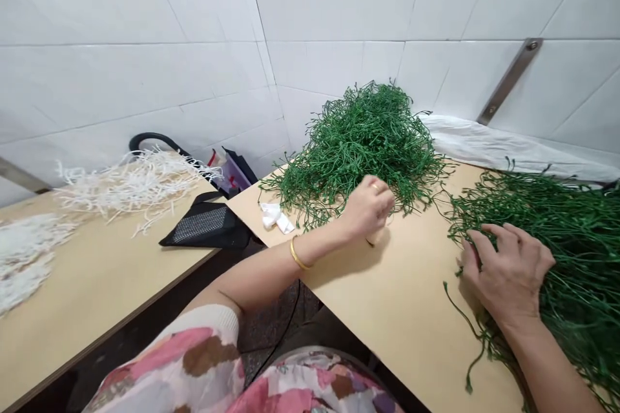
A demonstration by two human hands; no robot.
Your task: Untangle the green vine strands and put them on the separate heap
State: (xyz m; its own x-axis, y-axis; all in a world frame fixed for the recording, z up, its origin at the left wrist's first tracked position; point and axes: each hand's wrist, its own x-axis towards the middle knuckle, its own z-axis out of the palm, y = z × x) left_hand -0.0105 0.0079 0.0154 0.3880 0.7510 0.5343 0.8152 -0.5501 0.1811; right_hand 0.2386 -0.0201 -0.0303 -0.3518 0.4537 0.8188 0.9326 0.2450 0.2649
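A tall tangled heap of thin green cords [365,135] with knotted ends stands on the light wooden table [358,293] near the wall. At its front edge is my left hand [369,208], its fingers curled together; what they hold, if anything, is too small to make out. A spread of green cords [566,219], laid more side by side, covers the right of the table. My right hand [511,268] rests at the left edge of this spread, palm down, fingers bent and touching the cords. A few loose cords trail below it.
A crumpled white tissue [276,217] lies left of the heap. On the left table [121,258] are white cords [135,184]. A black mesh pouch [206,226] sits at that table's edge. White plastic sheeting [513,145] runs along the wall, below a metal bracket [508,82].
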